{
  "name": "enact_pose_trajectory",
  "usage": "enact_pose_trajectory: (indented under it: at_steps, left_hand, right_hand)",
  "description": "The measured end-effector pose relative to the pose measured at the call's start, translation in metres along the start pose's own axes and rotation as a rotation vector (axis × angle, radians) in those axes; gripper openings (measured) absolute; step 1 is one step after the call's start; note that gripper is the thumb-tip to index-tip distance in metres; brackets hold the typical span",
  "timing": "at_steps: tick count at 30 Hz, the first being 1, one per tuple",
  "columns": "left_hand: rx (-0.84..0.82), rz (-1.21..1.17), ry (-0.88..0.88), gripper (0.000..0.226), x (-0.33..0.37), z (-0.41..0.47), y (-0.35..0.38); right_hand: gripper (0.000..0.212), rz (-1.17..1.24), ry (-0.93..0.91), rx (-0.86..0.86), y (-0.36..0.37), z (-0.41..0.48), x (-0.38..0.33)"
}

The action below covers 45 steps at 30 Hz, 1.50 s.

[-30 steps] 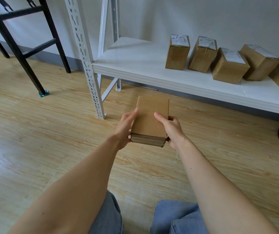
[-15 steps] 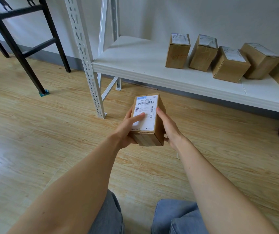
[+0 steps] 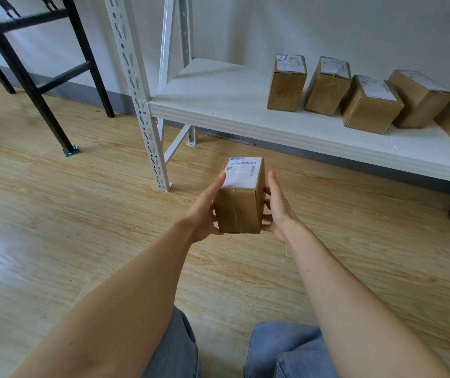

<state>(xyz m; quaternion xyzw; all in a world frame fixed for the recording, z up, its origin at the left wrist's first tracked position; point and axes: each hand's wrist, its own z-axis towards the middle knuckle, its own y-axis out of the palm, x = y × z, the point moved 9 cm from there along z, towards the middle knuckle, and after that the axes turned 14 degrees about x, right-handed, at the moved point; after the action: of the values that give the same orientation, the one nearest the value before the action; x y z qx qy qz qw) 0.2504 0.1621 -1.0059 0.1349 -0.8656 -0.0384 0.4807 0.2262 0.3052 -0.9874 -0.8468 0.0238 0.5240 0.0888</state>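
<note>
Between the two arms, the box (image 3: 238, 208) is held above the floor, long axis upright, label on top. The left hand (image 3: 204, 211) and right hand (image 3: 278, 211) each keep a wrapped grip on one side. Beyond, the shelf (image 3: 245, 118) and its row of boxes (image 3: 368, 96) lie up and rightward, likely nearer the right hand.

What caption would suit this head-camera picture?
Left hand and right hand hold a labelled cardboard box above the wooden floor, before a white shelf bearing five similar boxes.
</note>
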Motion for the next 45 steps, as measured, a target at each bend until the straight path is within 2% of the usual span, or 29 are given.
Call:
enact_pose_trajectory:
  at_steps: [2, 4, 7, 9, 10, 14, 17, 22, 26, 28, 33, 38, 45]
  left_hand:
    - [-0.012, 0.033, 0.011, 0.107, -0.002, 0.001, 0.000]
    - [-0.006, 0.076, 0.034, 0.100, -0.003, 0.002, -0.002]
    - [0.045, 0.116, 0.058, 0.081, -0.002, 0.002, -0.008]
    - [0.062, 0.141, 0.068, 0.088, -0.002, 0.003, -0.009]
    - [0.068, 0.149, 0.073, 0.092, -0.001, 0.004, -0.010]
    - [0.079, 0.166, 0.080, 0.093, -0.003, 0.006, -0.010]
    - [0.096, 0.164, 0.078, 0.087, -0.004, 0.007, -0.012]
    - [0.104, 0.062, 0.074, 0.076, 0.002, 0.001, -0.010]
    - [0.109, -0.016, 0.104, 0.093, 0.018, -0.005, -0.012]
    - [0.121, -0.004, 0.142, 0.096, 0.034, -0.006, -0.018]
    - [0.063, 0.026, 0.226, 0.066, 0.086, -0.007, -0.025]
    - [0.003, 0.064, 0.323, 0.058, 0.146, 0.000, -0.024]
    - [0.073, 0.095, 0.409, 0.064, 0.227, 0.051, -0.034]
  right_hand:
    - [0.063, -0.002, -0.010, -0.006, -0.001, -0.001, -0.002]
    - [0.057, -0.024, -0.024, -0.036, 0.002, -0.005, -0.003]
    - [0.076, -0.101, -0.048, -0.085, 0.006, -0.009, 0.000]
    - [0.090, -0.123, -0.069, -0.103, 0.007, -0.009, 0.001]
    - [0.090, -0.130, -0.087, -0.108, 0.007, -0.010, 0.000]
    - [0.061, -0.152, -0.162, -0.080, 0.006, -0.008, -0.004]
    - [0.053, -0.172, -0.165, -0.068, 0.006, -0.008, -0.003]
    - [0.054, -0.159, -0.263, -0.070, 0.008, -0.010, -0.016]
    - [0.057, -0.098, -0.350, -0.058, 0.012, -0.012, -0.032]
    - [0.058, -0.077, -0.375, -0.070, 0.015, -0.015, -0.039]
    - [0.052, -0.006, -0.408, -0.136, 0.028, -0.018, -0.072]
    - [0.073, -0.109, -0.541, -0.139, 0.044, -0.010, -0.137]
    - [0.077, -0.113, -0.587, -0.111, 0.087, 0.048, -0.201]
